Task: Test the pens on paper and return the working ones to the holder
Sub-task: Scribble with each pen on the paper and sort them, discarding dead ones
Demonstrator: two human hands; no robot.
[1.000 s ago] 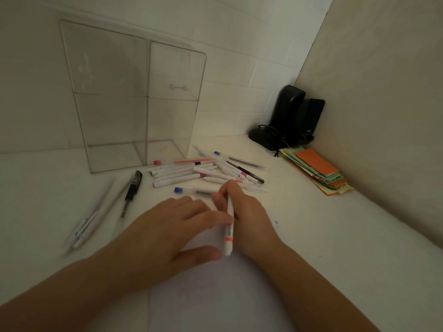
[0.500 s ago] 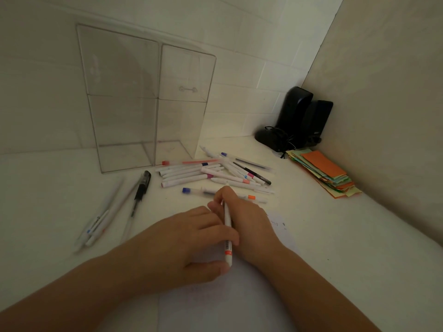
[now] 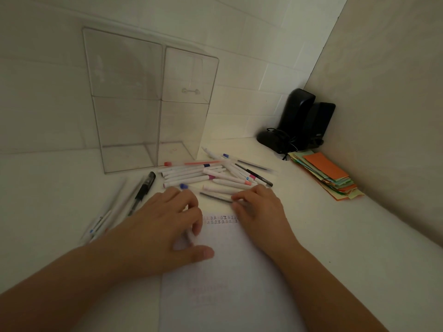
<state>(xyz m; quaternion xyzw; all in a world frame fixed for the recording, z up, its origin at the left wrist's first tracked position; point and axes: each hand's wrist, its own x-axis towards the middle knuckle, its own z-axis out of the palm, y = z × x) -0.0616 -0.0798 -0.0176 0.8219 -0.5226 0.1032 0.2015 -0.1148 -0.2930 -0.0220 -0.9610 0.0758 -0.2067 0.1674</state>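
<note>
Paper (image 3: 230, 271) is taken as the landmark: it lies flat on the white table (image 3: 347, 248), and near its far edge rows of small test marks can be seen. One second ago a white pen with an orange band was held upright over the sheet by the right hand; now this pen is no longer seen there. The right hand (image 3: 260, 212) is now placed at the far right corner of the paper, with its fingertips on a dark thin pen (image 3: 215, 197) just beyond the sheet; whether this pen is already pinched cannot be told. The left hand (image 3: 165, 226) is spread on the left part of the paper, its fingers loosely bent, and something white is partly hidden under them. It is judged that one test is finished and the next pen is being chosen. Beyond the paper a pile of pens (image 3: 203, 174) is lying, mostly white with coloured ends. Behind the pile stands the clear acrylic holder (image 3: 148, 101), in which no pens are seen. Left of the paper some more pens (image 3: 112, 212) are set apart.
</note>
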